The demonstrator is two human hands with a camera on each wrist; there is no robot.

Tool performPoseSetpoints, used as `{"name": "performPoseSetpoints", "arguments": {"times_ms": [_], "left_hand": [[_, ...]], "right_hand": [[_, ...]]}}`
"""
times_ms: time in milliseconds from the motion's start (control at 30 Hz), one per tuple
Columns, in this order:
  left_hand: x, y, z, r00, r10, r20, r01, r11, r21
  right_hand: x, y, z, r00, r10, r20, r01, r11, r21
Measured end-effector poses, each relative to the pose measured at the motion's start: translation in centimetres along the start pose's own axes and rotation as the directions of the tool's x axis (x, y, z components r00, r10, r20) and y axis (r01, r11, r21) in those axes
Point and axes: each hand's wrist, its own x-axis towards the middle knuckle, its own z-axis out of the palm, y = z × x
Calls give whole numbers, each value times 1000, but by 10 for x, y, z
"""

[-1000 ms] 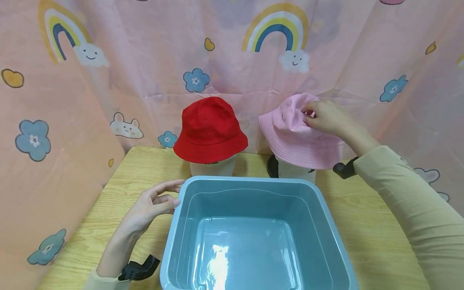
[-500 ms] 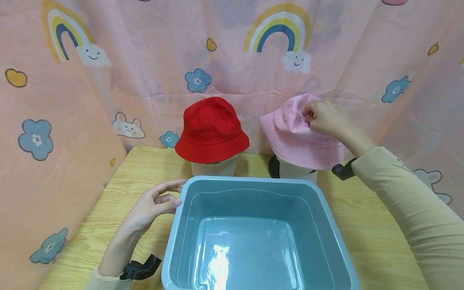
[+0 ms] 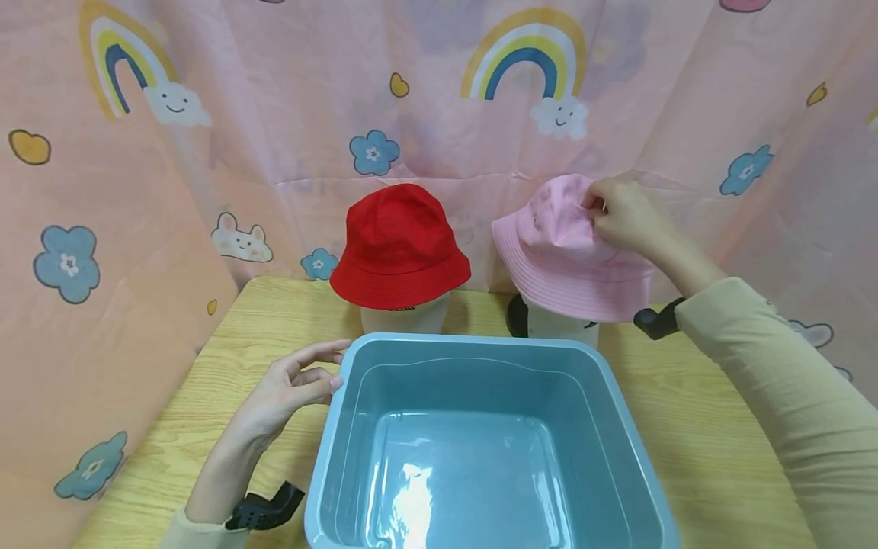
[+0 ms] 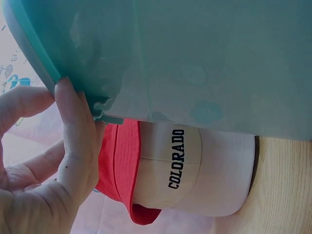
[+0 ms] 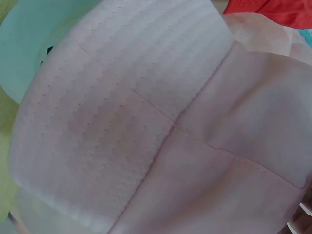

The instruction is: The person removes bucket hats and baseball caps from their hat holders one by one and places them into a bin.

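A pink bucket hat (image 3: 559, 252) sits at the back right over a white support (image 3: 562, 326). My right hand (image 3: 631, 217) pinches the right side of its crown; in the right wrist view only a few fingertips (image 5: 303, 217) show at the corner. To its left, a red bucket hat (image 3: 399, 248) sits on a white cap (image 4: 224, 170) lettered COLORADO. A blue plastic basin (image 3: 473, 374) stands in front with nothing inside. My left hand (image 3: 281, 393) rests its thumb and loosely bent fingers against the basin's rim at the back left corner.
The basin stands on a wood-grain table (image 3: 700, 427), close in front of both hats. A pink patterned curtain (image 3: 309, 91) hangs behind and at the sides. A dark rounded thing (image 3: 517, 314) shows beside the pink hat's support.
My right hand has shifted slightly right and up on the pink hat's crown, whose crease has eased a little. The left hand, basin and red hat stay put.
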Motion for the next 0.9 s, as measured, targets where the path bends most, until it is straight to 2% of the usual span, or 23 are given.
{"name": "performPoseSetpoints", "arguments": {"times_ms": [467,900], "left_hand": [[-1,-1,-1,1000,6,2,-6,1000,-2],[0,-1,-1,1000,7,5,-7,1000,1]], "right_hand": [[-1,-5,-16,999,21,-40,-20,1000,15],[-2,0,-28,994,27,-109,-30,999,-22]]}}
